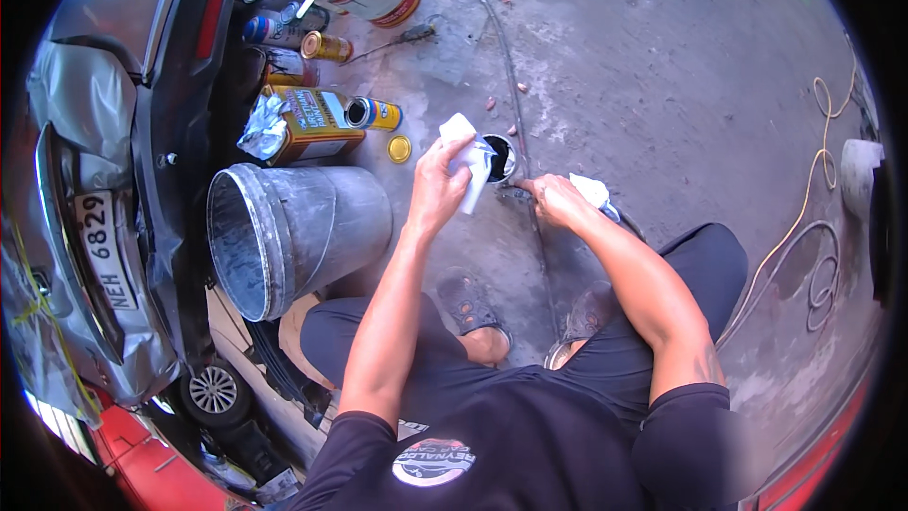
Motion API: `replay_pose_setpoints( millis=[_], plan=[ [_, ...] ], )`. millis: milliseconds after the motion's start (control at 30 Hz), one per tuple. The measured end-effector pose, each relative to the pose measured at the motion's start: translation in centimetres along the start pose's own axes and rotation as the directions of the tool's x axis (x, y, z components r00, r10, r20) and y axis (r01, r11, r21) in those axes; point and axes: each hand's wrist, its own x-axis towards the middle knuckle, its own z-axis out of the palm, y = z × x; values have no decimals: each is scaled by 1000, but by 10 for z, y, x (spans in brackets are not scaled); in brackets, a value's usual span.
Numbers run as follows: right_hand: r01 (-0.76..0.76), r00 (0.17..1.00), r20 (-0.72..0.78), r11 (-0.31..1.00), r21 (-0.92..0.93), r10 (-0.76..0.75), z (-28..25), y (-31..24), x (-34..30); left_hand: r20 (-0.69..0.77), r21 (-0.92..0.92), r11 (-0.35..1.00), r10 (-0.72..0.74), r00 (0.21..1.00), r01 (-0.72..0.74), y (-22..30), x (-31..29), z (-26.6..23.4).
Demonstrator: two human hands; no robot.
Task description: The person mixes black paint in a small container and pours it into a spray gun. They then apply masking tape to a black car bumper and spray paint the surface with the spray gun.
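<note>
In my left hand [441, 180] is a crumpled white cloth or paper [470, 163], pinched between thumb and fingers. It hangs beside an open round can [500, 159] with a dark inside, which stands on the floor. My right hand [556, 201] is at the near right side of that can, fingers curled in and fingertips by its rim. Just under those fingertips lies a dark object [515, 195], mostly hidden. Whether my right hand grips anything cannot be made out. A second white cloth [593, 192] sits just beyond my right wrist.
A grey bucket [350, 218] lies tipped at left, near a car's rear bumper [180, 180]. Behind it are a rectangular tin [317, 123], a small yellow-blue can [381, 114], a gold lid [399, 149] and several paint cans. A dark hose [514, 76] crosses the floor; a yellowish cord [790, 227] runs at right.
</note>
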Motion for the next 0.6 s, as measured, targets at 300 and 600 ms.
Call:
replay_pose_setpoints(
  millis=[300,600],
  plan=[
    [-16,1000,17,1000,-15,16,-4,-5,-2,-77,90,995,-36,996,43,4,0,8],
    [10,1000,2,999,-47,-10,4,1,1,-30,28,993,-118,993,119,-14,5,10]
  ],
)
